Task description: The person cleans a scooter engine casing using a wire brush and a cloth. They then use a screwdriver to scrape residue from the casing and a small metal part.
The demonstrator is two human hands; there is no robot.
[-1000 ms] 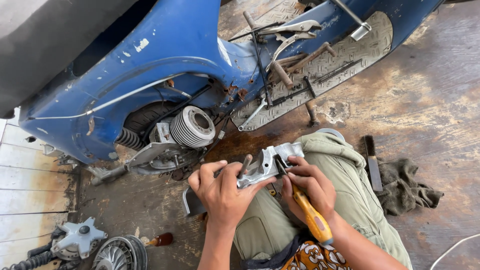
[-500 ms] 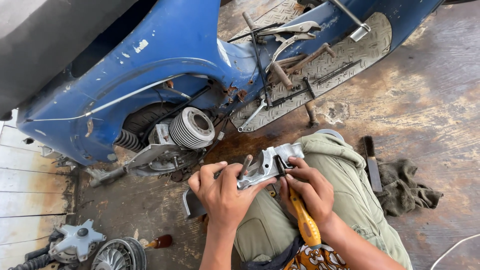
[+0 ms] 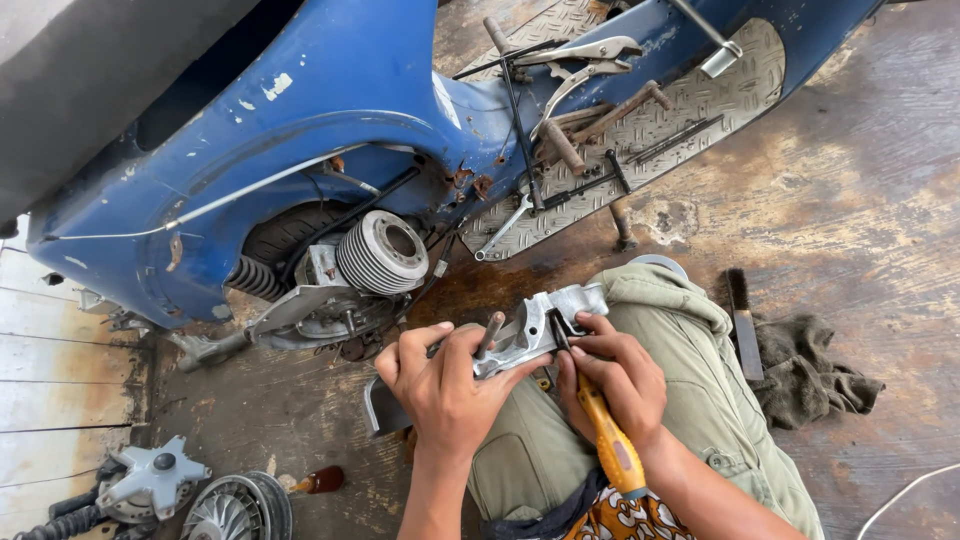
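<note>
My left hand [image 3: 445,385] grips a grey cast-metal engine part [image 3: 545,325] that rests on my knee, with a short rusty rod sticking up between its fingers. My right hand [image 3: 620,375] holds a yellow-handled screwdriver [image 3: 605,435], its blade set against the right end of the metal part. Both hands sit close together over my olive trouser leg [image 3: 690,390]. Just beyond them stands a blue scooter [image 3: 330,110] with its finned engine cylinder [image 3: 380,252] exposed.
Pliers, wrenches and rusty rods lie on the scooter's checker-plate footboard [image 3: 700,90]. A brush [image 3: 742,320] and a dark rag [image 3: 810,375] lie on the stained floor at right. A grey casing [image 3: 150,478] and a finned round part [image 3: 235,508] sit at bottom left.
My right hand and the screwdriver have shifted slightly toward the metal part, the handle now angled more steeply. The left hand keeps its grip.
</note>
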